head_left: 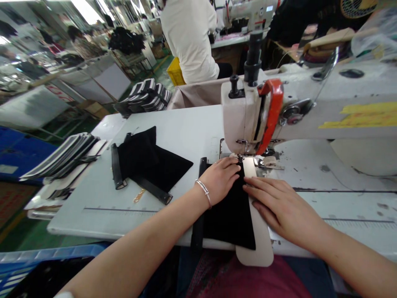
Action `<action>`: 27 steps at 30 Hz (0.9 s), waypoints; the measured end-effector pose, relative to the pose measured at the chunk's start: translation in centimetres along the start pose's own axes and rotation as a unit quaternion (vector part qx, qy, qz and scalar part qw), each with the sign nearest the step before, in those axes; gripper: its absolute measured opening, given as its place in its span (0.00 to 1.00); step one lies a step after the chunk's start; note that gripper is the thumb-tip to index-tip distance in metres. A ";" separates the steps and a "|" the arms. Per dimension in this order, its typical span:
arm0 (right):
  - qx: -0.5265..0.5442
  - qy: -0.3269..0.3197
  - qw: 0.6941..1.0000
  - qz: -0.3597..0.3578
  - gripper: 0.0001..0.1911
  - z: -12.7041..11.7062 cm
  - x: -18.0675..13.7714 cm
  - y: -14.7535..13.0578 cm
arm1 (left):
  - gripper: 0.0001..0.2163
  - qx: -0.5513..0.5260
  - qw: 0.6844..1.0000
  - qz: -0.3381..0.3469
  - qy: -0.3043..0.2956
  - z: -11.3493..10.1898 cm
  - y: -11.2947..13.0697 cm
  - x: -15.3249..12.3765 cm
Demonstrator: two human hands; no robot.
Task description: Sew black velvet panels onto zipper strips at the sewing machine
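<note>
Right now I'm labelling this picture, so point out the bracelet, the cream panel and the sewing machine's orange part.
Bracelet [205,191]: head view, middle of the band.
Cream panel [261,231]: head view, its lower half.
Orange part [273,111]: head view, its upright side.

White flat worktop before you; white metal sewing machine at its right. Black tapered fabric piece under your left fingers, partly over cream round-cornered strip; your right fingers by their shared edge. Left: loose black fabric pieces, thin gold chain just nearer you.
</note>
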State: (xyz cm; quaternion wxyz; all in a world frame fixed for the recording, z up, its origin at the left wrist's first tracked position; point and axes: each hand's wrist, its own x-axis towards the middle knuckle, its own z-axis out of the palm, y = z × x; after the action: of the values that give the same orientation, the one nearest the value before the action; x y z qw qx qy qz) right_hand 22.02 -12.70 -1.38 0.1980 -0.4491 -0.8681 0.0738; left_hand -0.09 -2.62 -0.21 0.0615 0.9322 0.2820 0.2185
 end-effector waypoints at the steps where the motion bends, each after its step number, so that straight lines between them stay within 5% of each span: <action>1: -0.004 0.002 1.000 0.001 0.22 0.1 0.1 0.0 | 0.08 0.009 1.000 -0.002 -0.006 0.0 -0.1 0.2; 8: 0.022 0.021 1.000 0.005 0.18 -0.3 -2.9 -2.2 | 0.18 -0.020 0.995 0.028 -0.092 -2.7 3.3 -3.7; 14: 0.051 0.053 0.997 0.003 0.20 -0.1 -6.1 -4.1 | 0.07 -0.043 0.995 0.083 -0.021 -3.0 8.0 -8.7; 22: 0.059 0.055 0.997 0.003 0.19 0.2 -5.9 -3.7 | 0.10 -0.006 0.993 0.119 -0.005 -2.0 8.4 -9.2; 27: 0.038 0.019 0.999 -0.025 0.24 0.2 -6.1 -4.0 | 0.08 -0.031 0.996 0.086 0.000 -2.5 9.0 -8.7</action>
State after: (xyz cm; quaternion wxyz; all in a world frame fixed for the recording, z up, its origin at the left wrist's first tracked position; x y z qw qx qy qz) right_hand 22.10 -20.00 -2.02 0.2327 -0.4211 -0.8717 0.0933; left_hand -3.18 -14.99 0.91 0.0714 0.9505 0.1942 0.2317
